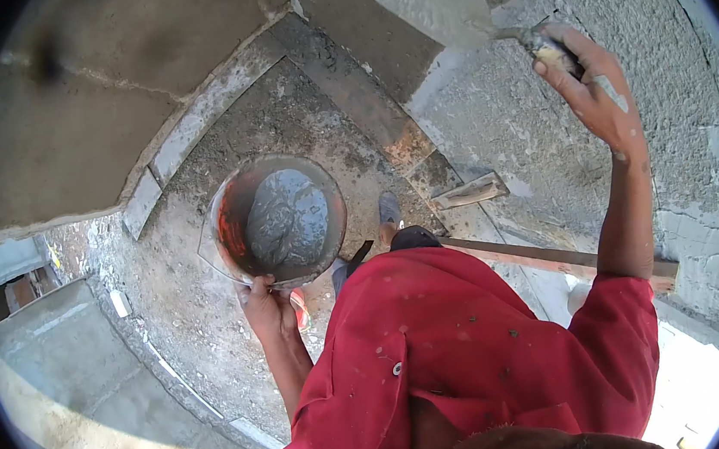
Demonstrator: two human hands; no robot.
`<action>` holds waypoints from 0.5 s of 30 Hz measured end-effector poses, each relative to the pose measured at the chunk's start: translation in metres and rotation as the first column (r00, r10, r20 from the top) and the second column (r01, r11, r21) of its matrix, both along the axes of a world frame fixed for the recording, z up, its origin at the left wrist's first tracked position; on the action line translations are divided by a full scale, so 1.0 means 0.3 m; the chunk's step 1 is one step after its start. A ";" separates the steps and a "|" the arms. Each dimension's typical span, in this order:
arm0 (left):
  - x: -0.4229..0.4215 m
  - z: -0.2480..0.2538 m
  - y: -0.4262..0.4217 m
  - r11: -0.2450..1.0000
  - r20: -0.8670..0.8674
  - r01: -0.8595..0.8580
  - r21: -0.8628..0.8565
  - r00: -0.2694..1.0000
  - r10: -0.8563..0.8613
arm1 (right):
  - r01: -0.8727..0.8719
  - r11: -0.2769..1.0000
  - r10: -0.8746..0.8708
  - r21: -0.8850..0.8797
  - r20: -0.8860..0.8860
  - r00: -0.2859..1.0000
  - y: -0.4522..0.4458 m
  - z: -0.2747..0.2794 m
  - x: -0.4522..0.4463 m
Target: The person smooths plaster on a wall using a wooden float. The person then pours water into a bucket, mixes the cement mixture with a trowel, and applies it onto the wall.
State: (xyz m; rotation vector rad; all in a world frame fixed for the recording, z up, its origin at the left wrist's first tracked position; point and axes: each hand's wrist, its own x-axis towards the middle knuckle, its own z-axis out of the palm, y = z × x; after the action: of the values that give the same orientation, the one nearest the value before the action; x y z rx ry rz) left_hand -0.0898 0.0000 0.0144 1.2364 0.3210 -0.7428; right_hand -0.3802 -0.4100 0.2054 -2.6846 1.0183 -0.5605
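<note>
My right hand is wrapped round the handle of a trowel, its broad blade coated with wet grey mortar and pointing left along the wall. A smear of mortar marks the back of that hand. Lower left, my left hand grips the near rim of a bucket, fingers partly hidden beneath it. The bucket is dark outside with orange inside, and wet grey mortar lies in it. Its wire handle hangs at the left side.
A rough plastered surface spreads at the upper right, beside smoother grey plaster at the upper left. A wooden board runs behind my body, and a short wood piece lies near my foot. Debris covers the ground.
</note>
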 end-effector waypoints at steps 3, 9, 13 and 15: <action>-0.005 0.068 -0.075 0.998 0.073 0.056 0.008 0.996 -0.057 | -0.251 0.961 0.236 -0.116 -0.132 0.963 0.195 -0.200 0.179; 0.014 0.209 -0.160 0.952 0.338 0.268 -0.151 0.918 -0.205 | -0.435 0.900 0.415 0.042 -0.390 0.822 0.510 -0.403 0.437; 0.066 0.184 -0.089 0.948 0.370 0.305 -0.085 0.893 -0.254 | -0.475 0.838 0.523 0.267 -0.148 0.839 0.641 -0.544 0.499; 0.081 0.240 -0.053 0.953 0.284 0.302 -0.002 0.914 -0.289 | -0.445 0.833 0.492 0.328 -0.071 0.868 0.654 -0.539 0.513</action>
State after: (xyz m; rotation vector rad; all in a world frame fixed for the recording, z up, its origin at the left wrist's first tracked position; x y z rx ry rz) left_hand -0.0654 -0.0158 0.0865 1.3426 -0.1212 -0.8141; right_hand -0.2264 -0.2137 0.0438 -2.5804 0.3884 -0.0889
